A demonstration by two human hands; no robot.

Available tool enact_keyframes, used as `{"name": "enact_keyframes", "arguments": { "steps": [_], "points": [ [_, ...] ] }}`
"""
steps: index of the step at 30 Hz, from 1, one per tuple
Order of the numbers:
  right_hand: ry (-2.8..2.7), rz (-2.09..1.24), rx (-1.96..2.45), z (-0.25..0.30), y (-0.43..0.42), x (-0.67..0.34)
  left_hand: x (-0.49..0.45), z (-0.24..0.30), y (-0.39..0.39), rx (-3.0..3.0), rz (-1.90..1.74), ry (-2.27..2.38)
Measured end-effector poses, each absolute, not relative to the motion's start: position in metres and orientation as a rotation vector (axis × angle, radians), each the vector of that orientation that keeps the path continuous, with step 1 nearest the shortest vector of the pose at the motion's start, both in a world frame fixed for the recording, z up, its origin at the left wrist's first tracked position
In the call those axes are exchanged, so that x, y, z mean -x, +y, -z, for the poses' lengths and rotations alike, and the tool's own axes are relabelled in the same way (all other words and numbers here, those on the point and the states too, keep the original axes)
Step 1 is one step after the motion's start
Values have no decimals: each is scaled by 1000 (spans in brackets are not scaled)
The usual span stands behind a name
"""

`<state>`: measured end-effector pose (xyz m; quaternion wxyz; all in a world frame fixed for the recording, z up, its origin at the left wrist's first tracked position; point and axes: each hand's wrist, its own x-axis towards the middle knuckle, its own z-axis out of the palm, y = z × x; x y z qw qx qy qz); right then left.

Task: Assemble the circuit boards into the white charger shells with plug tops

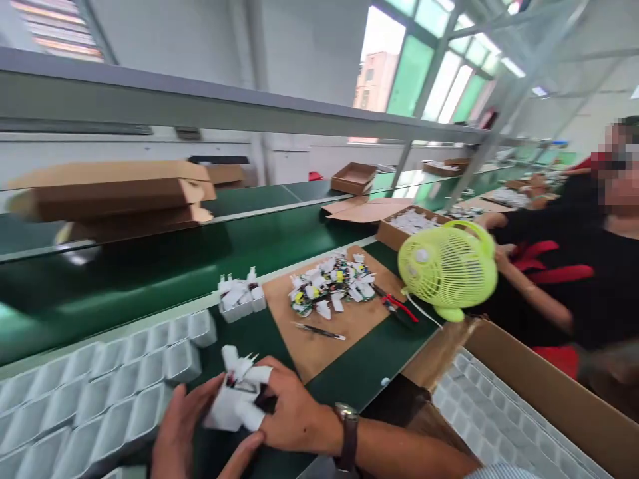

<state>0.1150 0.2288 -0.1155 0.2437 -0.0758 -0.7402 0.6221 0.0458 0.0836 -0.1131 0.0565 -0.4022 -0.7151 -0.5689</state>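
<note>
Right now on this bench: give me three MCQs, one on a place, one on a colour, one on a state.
1. Where do the tweezers lie?
A. on the brown board
B. in the white tray
C. on the upper shelf

2. What colour is the small fan?
A. red
B. lime green
C. blue

3. How is the white plug part held?
A. lying loose
B. in both hands
C. in one hand

Answers:
1 A: they rest on the board, below the parts pile.
2 B: its cage is lime green.
3 B: left hand and right hand both have a grip on it.
</note>
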Motion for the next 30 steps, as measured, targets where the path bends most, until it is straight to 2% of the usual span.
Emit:
{"name": "enact_keyframes", "arguments": {
  "steps": [4,8,15,30],
  "points": [
    [-1479,-2432,329,94,223,-123,-56,110,67,1187,1598,-2227],
    [-1120,-2758,462,80,219,-126,-63,106,72,1186,1625,-2150],
    [-1005,-2951,561,85,211,-129,-68,97,74,1226,1625,-2146],
    [-1079,-2948,609,81,211,-128,-64,88,77,1273,1720,-2178]
  ]
}}
